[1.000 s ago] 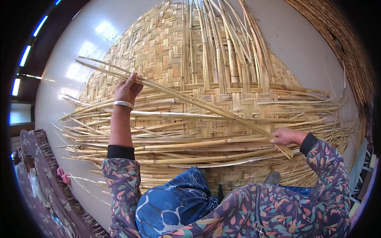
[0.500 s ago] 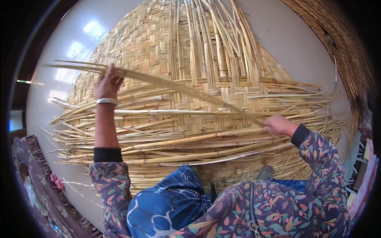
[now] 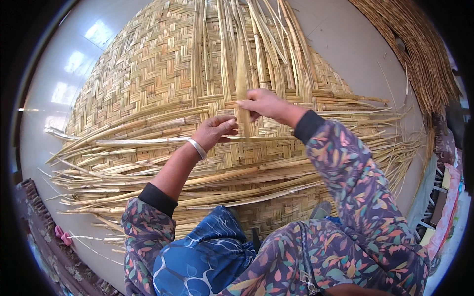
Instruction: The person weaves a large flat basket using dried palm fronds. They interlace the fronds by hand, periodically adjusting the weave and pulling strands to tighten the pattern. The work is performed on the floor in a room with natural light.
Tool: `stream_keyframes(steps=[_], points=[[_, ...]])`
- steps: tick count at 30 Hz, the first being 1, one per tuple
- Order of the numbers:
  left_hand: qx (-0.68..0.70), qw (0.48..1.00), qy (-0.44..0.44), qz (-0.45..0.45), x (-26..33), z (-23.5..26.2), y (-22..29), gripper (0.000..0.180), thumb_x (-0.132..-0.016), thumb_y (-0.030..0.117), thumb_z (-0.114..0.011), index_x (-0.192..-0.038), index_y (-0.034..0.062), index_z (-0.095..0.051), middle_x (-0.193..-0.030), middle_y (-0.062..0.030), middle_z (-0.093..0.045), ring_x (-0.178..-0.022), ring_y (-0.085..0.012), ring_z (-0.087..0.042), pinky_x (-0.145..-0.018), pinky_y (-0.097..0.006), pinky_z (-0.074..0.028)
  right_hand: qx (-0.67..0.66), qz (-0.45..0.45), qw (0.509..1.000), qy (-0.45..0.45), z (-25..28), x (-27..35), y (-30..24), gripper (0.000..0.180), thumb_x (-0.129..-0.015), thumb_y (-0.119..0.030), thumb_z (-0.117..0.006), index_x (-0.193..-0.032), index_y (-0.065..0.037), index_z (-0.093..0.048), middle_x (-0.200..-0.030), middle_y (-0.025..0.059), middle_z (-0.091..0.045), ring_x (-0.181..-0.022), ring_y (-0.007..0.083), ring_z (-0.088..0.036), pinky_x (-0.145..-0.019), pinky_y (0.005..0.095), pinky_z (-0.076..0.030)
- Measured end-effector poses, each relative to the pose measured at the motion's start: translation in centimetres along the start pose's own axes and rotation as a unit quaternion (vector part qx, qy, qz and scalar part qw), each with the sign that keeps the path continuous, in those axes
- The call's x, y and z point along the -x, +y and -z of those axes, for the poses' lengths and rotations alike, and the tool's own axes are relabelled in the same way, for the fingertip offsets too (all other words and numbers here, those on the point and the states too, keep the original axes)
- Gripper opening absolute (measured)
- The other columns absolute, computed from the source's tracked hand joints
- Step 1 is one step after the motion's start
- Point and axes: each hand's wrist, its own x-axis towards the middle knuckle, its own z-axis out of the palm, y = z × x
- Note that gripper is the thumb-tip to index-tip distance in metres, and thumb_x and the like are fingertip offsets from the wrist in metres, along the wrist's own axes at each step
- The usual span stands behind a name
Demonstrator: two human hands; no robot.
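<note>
My right hand (image 3: 261, 104) pinches a flattened reed strip (image 3: 241, 69), which stands lengthwise over the mat and is smeared by motion. Close beside its lower part is my left hand (image 3: 216, 132), with a pale bangle at the wrist. Its fingers are curled and pinched together; whether anything is between them is hidden. Beneath both hands spreads a large woven reed mat (image 3: 143, 64) in a slanting twill pattern. Unwoven lengthwise reeds (image 3: 197, 59) run away from me at its far middle. Many loose crosswise reeds (image 3: 148, 185) lie nearer my knees.
A thick bundle of brown reeds (image 3: 412, 54) lies at the far right. Pale smooth floor (image 3: 340, 29) shows around the mat. Dark patterned cloth (image 3: 54, 241) and a small pink object (image 3: 62, 235) are at the left; a pink cloth (image 3: 447, 212) hangs at the right.
My hands have come together from wide apart, the left moving right and the right moving left and away from me. The strip has turned from crosswise to lengthwise.
</note>
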Motion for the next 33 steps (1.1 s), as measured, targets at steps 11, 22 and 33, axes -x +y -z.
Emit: stream_keyframes(steps=[11, 22, 33], points=[[0.11, 0.987, -0.005, 0.121, 0.4, 1.6, -1.2, 0.031, -0.093, 0.024, -0.049, -0.11, -0.0011, -0.052, -0.094, -0.0118, -0.065, -0.084, -0.0211, -0.065, -0.076, -0.035, -0.053, -0.192, -0.108, 0.976, -0.009, -2.4, -5.1, 1.3, 0.025, -0.083, -0.028, -0.065, -0.085, -0.006, -0.055, -0.078, 0.0041, -0.058, -0.068, 0.0118, -0.058, -0.058, 0.0242, -0.053], [0.025, 0.991, -0.042, 0.121, 0.5, 2.3, -1.0, 0.035, -0.092, 0.03, -0.05, -0.107, -0.0016, -0.053, -0.092, -0.0129, -0.065, -0.082, -0.0216, -0.066, -0.064, -0.028, -0.053, 0.095, -0.002, 0.995, 0.019, -3.5, -4.7, -0.7, 0.035, -0.081, -0.035, -0.065, -0.08, -0.001, -0.057, -0.067, 0.0078, -0.059, -0.059, 0.0156, -0.058, -0.051, 0.0272, -0.048], [0.105, 0.984, -0.023, 0.145, -0.1, 2.1, -1.4, 0.025, -0.091, 0.02, -0.051, -0.104, -0.0015, -0.052, -0.086, -0.015, -0.064, -0.075, -0.0255, -0.066, -0.061, -0.033, -0.055, -0.024, -0.083, 0.99, -0.108, -3.8, -4.8, 2.9, 0.025, -0.083, -0.03, -0.065, -0.081, -0.007, -0.055, -0.064, 0.0011, -0.056, -0.056, 0.0083, -0.052, -0.048, 0.0215, -0.043]])
